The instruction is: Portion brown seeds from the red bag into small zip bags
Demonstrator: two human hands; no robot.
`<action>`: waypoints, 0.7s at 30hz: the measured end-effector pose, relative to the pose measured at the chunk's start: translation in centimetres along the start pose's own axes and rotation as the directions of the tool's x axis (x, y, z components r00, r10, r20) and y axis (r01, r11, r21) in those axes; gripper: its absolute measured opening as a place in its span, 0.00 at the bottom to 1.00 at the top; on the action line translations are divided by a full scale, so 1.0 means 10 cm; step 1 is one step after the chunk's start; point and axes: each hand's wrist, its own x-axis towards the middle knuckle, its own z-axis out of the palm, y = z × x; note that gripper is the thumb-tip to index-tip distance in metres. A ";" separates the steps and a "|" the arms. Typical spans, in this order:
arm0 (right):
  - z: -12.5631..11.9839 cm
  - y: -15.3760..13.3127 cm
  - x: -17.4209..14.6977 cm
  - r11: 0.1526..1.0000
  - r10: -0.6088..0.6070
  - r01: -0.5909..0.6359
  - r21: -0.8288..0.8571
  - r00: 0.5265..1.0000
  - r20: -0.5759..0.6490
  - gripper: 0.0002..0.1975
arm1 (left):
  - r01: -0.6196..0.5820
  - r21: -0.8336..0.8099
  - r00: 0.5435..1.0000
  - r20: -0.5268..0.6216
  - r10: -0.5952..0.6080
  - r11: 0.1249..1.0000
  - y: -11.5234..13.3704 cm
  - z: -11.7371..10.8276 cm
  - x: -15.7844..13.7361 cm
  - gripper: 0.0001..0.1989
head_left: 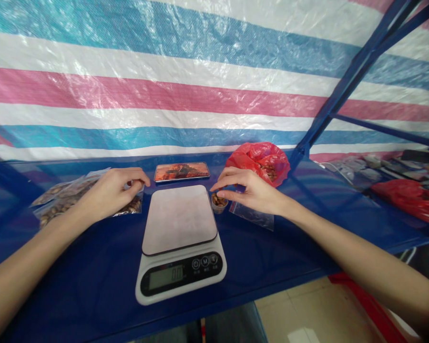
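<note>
My right hand (248, 189) reaches in from the right, thumb and fingertips closed at the rim of a small clear cup (219, 208) filled with brown nuts or beans. That cup stands just right of a white kitchen scale (180, 221), whose pan is bare and whose display (166, 277) reads 0.0. Left of the scale, my left hand (117, 190) is loosely curled, thumb near the index finger, with nothing visible between them. Beneath and beside it lie clear plastic bags (62, 202) of similar brown pieces. Part of these bags is hidden by my left hand and forearm.
A phone (182, 172) lies behind the scale. A red plastic bag (259, 159) holding brown pieces sits behind my right hand, and a flat clear zip bag (253, 216) is below it. Blue frame bars (339, 90) rise at right; another red bag (409, 197) lies beyond.
</note>
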 end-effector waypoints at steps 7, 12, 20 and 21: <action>0.12 0.02 0.02 0.998 0.065 -0.064 0.018 0.991 -0.117 0.05 | -0.031 0.005 1.000 0.003 0.031 1.000 -0.03 0.03 0.02 0.19; 0.17 0.04 0.03 0.997 0.069 -0.063 0.042 0.986 -0.149 0.04 | -0.040 0.003 0.999 -0.005 0.040 0.999 -0.08 0.07 0.01 0.18; 0.16 0.03 0.03 0.995 0.078 -0.069 0.074 0.989 -0.125 0.04 | -0.047 -0.007 0.999 0.002 0.047 0.999 -0.10 0.07 0.01 0.17; 0.16 0.03 0.03 0.995 0.077 -0.068 0.079 0.990 -0.119 0.04 | -0.047 -0.008 0.999 0.001 0.047 0.999 -0.10 0.07 0.01 0.17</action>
